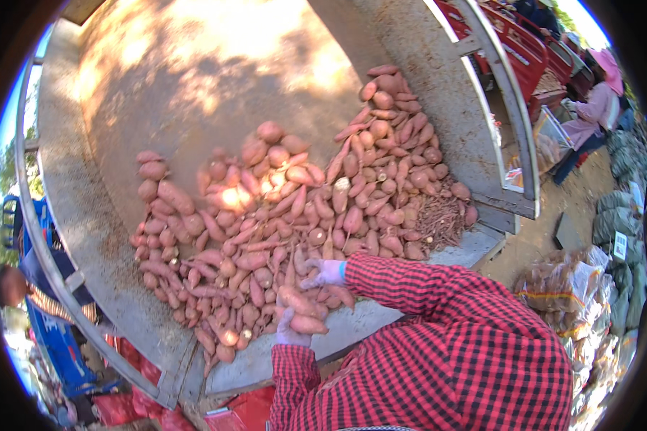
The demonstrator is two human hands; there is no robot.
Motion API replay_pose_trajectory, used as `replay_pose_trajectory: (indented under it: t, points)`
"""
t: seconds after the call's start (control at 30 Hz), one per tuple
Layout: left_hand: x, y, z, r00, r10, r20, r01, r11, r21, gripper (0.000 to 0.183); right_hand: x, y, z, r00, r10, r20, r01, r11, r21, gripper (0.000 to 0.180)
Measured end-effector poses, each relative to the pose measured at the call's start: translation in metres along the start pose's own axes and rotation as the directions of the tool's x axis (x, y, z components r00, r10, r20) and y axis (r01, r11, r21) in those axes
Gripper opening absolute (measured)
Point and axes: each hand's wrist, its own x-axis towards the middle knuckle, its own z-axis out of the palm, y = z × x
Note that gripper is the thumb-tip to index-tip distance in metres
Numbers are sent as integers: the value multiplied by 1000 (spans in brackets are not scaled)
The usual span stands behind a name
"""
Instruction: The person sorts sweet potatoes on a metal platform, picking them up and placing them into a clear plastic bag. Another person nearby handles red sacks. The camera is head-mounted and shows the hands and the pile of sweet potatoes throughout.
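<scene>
A heap of sweet potatoes [259, 258] lies in a metal cargo bed [215, 377], spreading to its open near edge. My left hand [293, 331], in a pale lavender glove, grips a couple of sweet potatoes [302, 303] just above the near edge of the heap. Its fingers are partly hidden behind them. My right hand [326, 273], gloved alike with a light blue band at the wrist, reaches over the heap a little farther in. Its fingers look apart, and nothing shows in its grasp. Both arms wear red-and-black checked sleeves [404, 280].
Metal side walls [124, 269] with rails flank the bed. Broken roots and stems [442, 218] gather in the right corner. Filled clear bags [566, 285] and green sacks [620, 215] stand on the right. A person in a pink hat [593, 108] holds a bag. Another person [59, 291] is at left.
</scene>
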Motion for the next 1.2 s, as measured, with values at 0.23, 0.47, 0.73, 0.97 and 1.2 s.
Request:
replay_pose_trajectory:
  t: [0.23, 0.47, 0.73, 0.97, 1.2]
  points:
    - [26, -35, 49, 998, 16, -58, 14, 876, 483, 77, -103, -25, 3, 953, -303, -12, 301, 944, 135, 110]
    - [56, -122, 122, 920, -306, 247, 115, 809, 576, 86, -218, 24, -70, 959, -127, -253, 207, 924, 320, 115]
    - [22, -165, 116, 504, -861, 68, 572, 391, 721, 72, -450, 158, -51, 745, 198, -638, 176, 863, 474, 118]
    - [28, -120, 12, 738, -619, -268, 520, 269, 811, 42, -569, 336, 84, 547, 697, -463, -328, 688, 648, 116]
    - [2, -75, -90, 781, -260, -568, 608, 110, 786, 24, -446, 347, 60, 102, 830, -548, -852, 358, 383, 109]
